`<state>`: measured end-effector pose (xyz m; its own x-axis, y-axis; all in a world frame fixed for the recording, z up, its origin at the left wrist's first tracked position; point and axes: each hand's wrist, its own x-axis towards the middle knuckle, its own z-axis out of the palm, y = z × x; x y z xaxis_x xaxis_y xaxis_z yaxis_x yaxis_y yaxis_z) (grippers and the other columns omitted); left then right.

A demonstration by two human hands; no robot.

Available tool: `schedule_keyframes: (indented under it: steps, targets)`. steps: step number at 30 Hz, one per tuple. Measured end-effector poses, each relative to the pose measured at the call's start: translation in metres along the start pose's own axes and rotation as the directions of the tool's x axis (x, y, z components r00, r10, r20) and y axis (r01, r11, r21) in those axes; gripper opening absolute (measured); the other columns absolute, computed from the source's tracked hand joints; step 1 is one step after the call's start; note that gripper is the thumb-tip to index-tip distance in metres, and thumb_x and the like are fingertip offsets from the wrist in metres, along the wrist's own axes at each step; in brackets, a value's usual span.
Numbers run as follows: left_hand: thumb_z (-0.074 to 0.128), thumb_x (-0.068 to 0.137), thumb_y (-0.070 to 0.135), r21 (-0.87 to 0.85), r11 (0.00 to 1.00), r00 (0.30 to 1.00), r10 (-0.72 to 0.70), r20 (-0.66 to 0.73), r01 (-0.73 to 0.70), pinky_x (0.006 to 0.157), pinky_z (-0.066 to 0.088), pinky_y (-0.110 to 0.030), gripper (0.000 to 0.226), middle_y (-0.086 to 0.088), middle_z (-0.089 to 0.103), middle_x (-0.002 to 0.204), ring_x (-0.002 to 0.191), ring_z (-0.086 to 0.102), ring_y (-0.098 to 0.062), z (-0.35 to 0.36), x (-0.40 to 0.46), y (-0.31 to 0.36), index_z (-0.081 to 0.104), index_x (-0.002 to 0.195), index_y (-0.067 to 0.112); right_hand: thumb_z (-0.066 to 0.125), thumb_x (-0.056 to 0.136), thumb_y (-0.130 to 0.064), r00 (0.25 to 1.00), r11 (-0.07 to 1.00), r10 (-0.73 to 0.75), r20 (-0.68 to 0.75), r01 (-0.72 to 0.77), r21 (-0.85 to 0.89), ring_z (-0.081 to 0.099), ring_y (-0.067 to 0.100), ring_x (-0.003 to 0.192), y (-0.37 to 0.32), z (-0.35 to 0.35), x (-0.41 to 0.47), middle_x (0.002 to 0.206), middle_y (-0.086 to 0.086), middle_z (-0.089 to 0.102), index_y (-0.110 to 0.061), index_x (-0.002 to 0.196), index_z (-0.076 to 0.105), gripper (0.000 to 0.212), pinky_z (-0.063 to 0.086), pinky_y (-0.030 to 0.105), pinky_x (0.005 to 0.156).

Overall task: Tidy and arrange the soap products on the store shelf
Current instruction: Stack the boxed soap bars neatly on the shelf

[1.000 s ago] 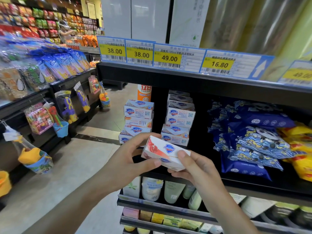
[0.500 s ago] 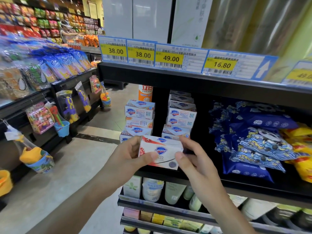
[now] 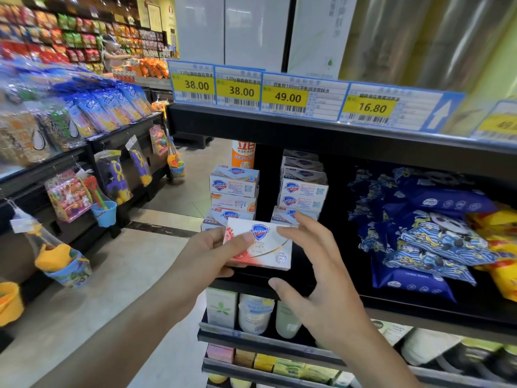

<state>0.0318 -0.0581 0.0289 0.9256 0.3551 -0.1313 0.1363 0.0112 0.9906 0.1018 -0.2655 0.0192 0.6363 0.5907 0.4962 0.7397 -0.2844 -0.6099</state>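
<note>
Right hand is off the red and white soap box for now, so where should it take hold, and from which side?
Grip the soap box by its free right-hand short end, coming from the right. The left hand already pinches the left end, thumb over the printed face. The box's broad face is turned to the camera, so the right hand can likely span that end, fingers on the top edge, thumb underneath.

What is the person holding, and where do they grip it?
A soap box: the left hand grips its left end, thumb on the front. The right hand holds nothing, fingers spread.
</note>
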Motion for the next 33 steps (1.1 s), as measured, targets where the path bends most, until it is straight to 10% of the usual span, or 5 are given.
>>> schedule_keyframes:
  steps: [4, 17, 25, 29, 33]
  targets:
    - [0.073, 0.065, 0.069, -0.015, 0.998, 0.998, -0.067, 0.009, 0.067, 0.066, 0.043, -0.026, 0.058, 0.001, 0.082, 0.1, 0.083, 0.074, -0.006, 0.0, -0.001, 0.003, 0.08, 0.104, 0.027, 0.083, 0.084, -0.013, 1.0, 0.997, -0.012, -0.003, 0.013, 0.073, 0.027, 0.0, 0.151, 0.0, 0.001, 0.003, 0.161, -0.026, 0.027, -0.044, 0.119, 0.058, 0.052, 0.028, 0.015, 0.117]
    - [0.065, 0.07, 0.079, -0.027, 0.995, 0.996, -0.092, 0.008, 0.093, 0.066, 0.06, -0.029, 0.068, -0.004, 0.081, 0.102, 0.09, 0.079, -0.022, -0.013, 0.007, -0.003, 0.075, 0.111, 0.026, 0.083, 0.086, -0.012, 0.962, 0.853, 0.265, 0.059, -0.263, 0.45, 0.063, 0.01, 0.122, 0.009, 0.007, 0.01, 0.127, -0.014, 0.068, -0.036, 0.115, 0.064, 0.043, 0.051, 0.044, 0.107]
    - [0.057, 0.083, 0.026, 0.159, 0.982, 0.986, 0.119, -0.116, -0.1, 0.082, 0.052, -0.026, 0.031, 0.011, 0.079, 0.101, 0.095, 0.073, -0.006, -0.032, 0.006, -0.023, 0.077, 0.102, 0.039, 0.084, 0.084, -0.01, 0.951, 0.823, 0.31, -0.003, -0.267, 0.501, 0.068, 0.013, 0.116, 0.023, 0.013, 0.038, 0.12, -0.011, 0.074, -0.037, 0.106, 0.067, 0.038, 0.054, 0.046, 0.103]
    - [0.069, 0.087, 0.015, 0.72, 0.656, 0.907, 0.411, -0.088, -0.227, 0.088, 0.042, -0.011, 0.033, 0.026, 0.066, 0.107, 0.106, 0.058, 0.002, -0.039, -0.005, -0.043, 0.069, 0.105, 0.042, 0.085, 0.084, -0.01, 0.953, 0.839, 0.303, 0.006, -0.269, 0.473, 0.068, 0.009, 0.114, 0.025, 0.028, 0.065, 0.12, -0.012, 0.073, -0.042, 0.101, 0.066, 0.041, 0.055, 0.041, 0.103]
    - [0.072, 0.089, 0.039, 0.856, 0.459, 0.881, 0.473, -0.007, -0.24, 0.094, 0.048, -0.024, 0.031, 0.023, 0.059, 0.115, 0.109, 0.051, -0.006, -0.04, -0.006, -0.054, 0.067, 0.12, 0.037, 0.084, 0.085, -0.009, 0.96, 0.889, 0.278, 0.021, -0.265, 0.374, 0.064, 0.009, 0.116, 0.026, 0.051, 0.084, 0.126, -0.011, 0.066, -0.044, 0.1, 0.063, 0.043, 0.053, 0.037, 0.104]
